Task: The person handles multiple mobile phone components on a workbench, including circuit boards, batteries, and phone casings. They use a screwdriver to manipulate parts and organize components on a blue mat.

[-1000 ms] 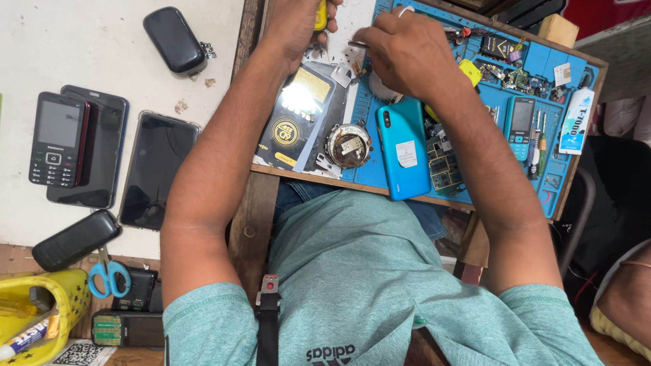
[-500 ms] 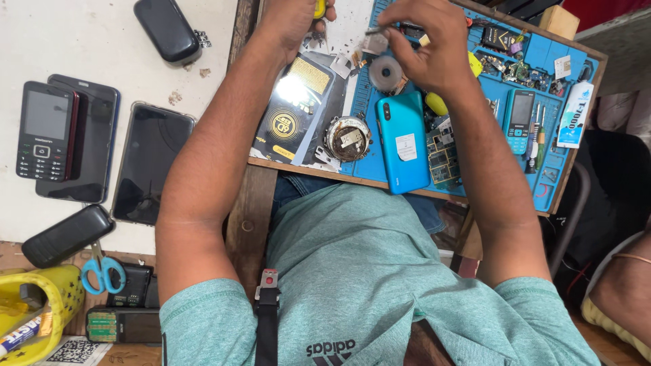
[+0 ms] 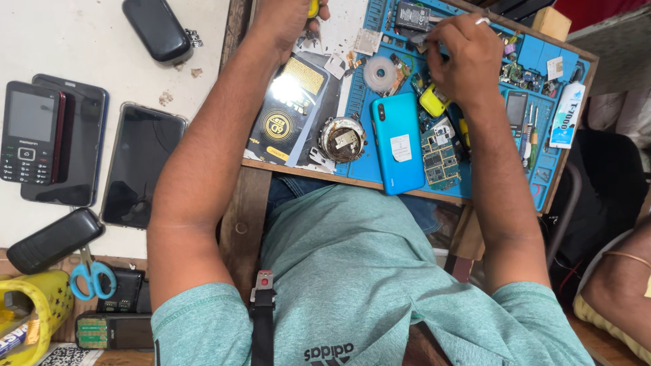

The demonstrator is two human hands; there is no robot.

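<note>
A: Gripping a yellow-handled tool (image 3: 312, 8) at the top edge of our view, the left hand (image 3: 288, 20) is closed around it, fingers curled tight; the tool's tip we cannot make out.

B: And the right hand (image 3: 464, 57)? We see it bunched over the blue work mat (image 3: 386, 169), fingertips drawn together. Whether they pinch anything, we cannot tell; the knuckles hide it.

A: Just below that hand we find a small yellow piece (image 3: 434, 102), and beside it a green circuit board (image 3: 441, 159) lying flat on the mat.

B: Left of the board lies a blue phone (image 3: 398, 142), back up. Next to it we note a round metal tin (image 3: 342, 139) and, above that, a roll of white tape (image 3: 380, 73).

A: Between the two forearms a dark packet with a gold emblem (image 3: 291, 108) catches the glare, lying half on the mat.

B: Further out, on the white table (image 3: 81, 47) to our left, we count a black keypad phone (image 3: 27, 132) resting on a larger dark phone (image 3: 85, 146), another glass-faced phone (image 3: 139, 163) just beside them, and a black case (image 3: 157, 28) near the top.

A: Nearest the lower corner we see blue-handled scissors (image 3: 91, 278) and a yellow holder (image 3: 34, 305). At the far right edge another person's arm (image 3: 620, 285) shows.
</note>
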